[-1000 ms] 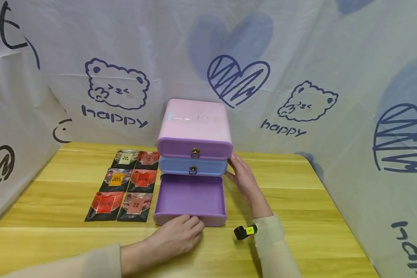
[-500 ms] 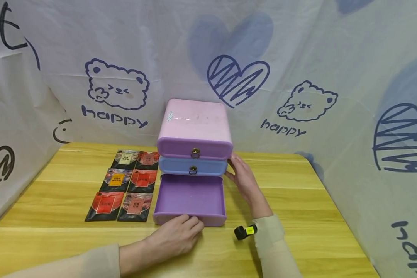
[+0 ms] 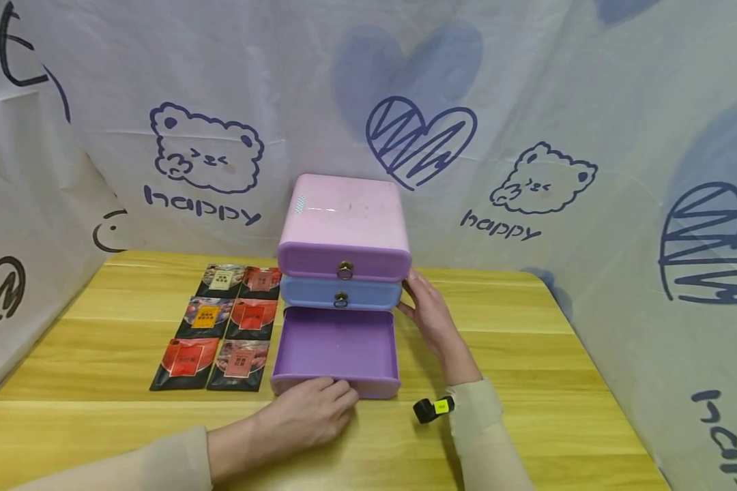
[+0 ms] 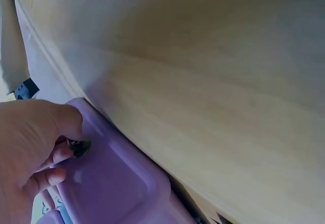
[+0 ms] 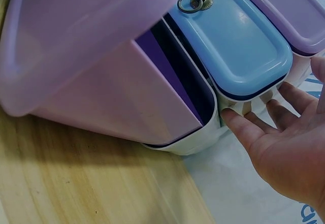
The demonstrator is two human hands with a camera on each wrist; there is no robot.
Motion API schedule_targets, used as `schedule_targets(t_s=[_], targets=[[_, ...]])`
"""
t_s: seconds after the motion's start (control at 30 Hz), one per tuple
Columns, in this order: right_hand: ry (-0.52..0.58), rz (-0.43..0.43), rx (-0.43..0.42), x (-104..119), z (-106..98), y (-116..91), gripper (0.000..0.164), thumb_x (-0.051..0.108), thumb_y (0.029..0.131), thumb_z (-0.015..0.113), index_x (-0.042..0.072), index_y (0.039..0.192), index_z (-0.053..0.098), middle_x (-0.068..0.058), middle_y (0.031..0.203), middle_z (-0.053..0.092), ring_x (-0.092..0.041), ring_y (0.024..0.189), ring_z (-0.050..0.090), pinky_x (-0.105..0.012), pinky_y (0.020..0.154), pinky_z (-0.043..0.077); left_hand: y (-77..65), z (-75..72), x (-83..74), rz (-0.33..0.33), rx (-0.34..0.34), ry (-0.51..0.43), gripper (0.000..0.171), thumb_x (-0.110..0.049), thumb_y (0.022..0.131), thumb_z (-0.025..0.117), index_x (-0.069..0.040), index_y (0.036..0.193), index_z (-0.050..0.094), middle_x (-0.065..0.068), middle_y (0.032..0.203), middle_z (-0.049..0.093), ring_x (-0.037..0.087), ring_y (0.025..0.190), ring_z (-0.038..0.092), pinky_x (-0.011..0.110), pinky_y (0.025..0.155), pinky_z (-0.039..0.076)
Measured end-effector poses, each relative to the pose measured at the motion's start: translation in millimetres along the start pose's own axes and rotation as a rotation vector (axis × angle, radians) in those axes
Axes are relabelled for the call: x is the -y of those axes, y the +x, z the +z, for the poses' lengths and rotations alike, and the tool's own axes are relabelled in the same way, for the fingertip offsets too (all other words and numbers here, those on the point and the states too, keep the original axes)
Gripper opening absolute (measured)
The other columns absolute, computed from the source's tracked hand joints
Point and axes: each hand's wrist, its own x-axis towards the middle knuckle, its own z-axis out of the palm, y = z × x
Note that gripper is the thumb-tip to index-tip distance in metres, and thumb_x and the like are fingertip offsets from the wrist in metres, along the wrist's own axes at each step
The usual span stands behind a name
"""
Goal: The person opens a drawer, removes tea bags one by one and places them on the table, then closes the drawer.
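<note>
A small cabinet (image 3: 347, 211) with a pink top stands at the middle of the table. Its purple top drawer (image 3: 310, 262) and blue middle drawer (image 3: 313, 292) are in, while the purple bottom drawer (image 3: 338, 341) is pulled far out with nothing inside. At the front of that drawer is my left hand (image 3: 310, 414); the left wrist view shows its thumb and fingers pinching the metal ring pull (image 4: 80, 148). My right hand (image 5: 292, 148) rests its spread fingertips against the cabinet's right side, beside the blue drawer.
Several dark packets (image 3: 204, 317) with coloured labels lie in two columns left of the cabinet on the wooden table (image 3: 516, 354). A black device with a yellow tag (image 3: 432, 409) is by the right sleeve. A printed cloth (image 3: 319, 88) hangs behind.
My left hand and sleeve have shifted very slightly to the left. The drawers, packets and right hand look the same.
</note>
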Motion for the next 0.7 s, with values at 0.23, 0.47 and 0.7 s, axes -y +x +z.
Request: schedule_targets(t_s=[0.23,0.47,0.7], targets=[[0.018,0.011,-0.011,-0.1,-0.1,0.8,0.046,0.045,0.094,0.039,0.025,0.136,0.042,0.004,0.144,0.032,-0.010,0.126,0.027,-0.047,0.101,0.033,-1.8,-0.4,6.9,-0.024,0.033,-0.071,0.023,-0.012,0.084,0.046,-0.014,0.097,0.064,0.004,0.099,0.053,0.018,0.087,0.048,0.026,0.074,0.049],[0.023,0.003,-0.001,0.6,-0.3,0.5,0.048,0.045,0.094,0.039,0.021,0.136,0.042,0.001,0.144,0.031,-0.013,0.127,0.025,-0.048,0.101,0.032,-1.0,0.6,9.2,-0.024,0.021,-0.071,0.024,-0.009,0.083,0.046,-0.014,0.096,0.064,0.004,0.099,0.054,0.018,0.088,0.049,0.025,0.075,0.049],[0.025,0.009,0.003,-0.9,-1.1,1.4,0.047,0.045,0.094,0.039,0.024,0.136,0.041,0.002,0.144,0.030,-0.010,0.127,0.026,-0.048,0.102,0.032,1.4,2.5,12.3,-0.020,-0.010,-0.056,0.018,-0.010,0.082,0.049,-0.016,0.090,0.064,0.003,0.097,0.054,0.017,0.086,0.049,0.025,0.072,0.050]])
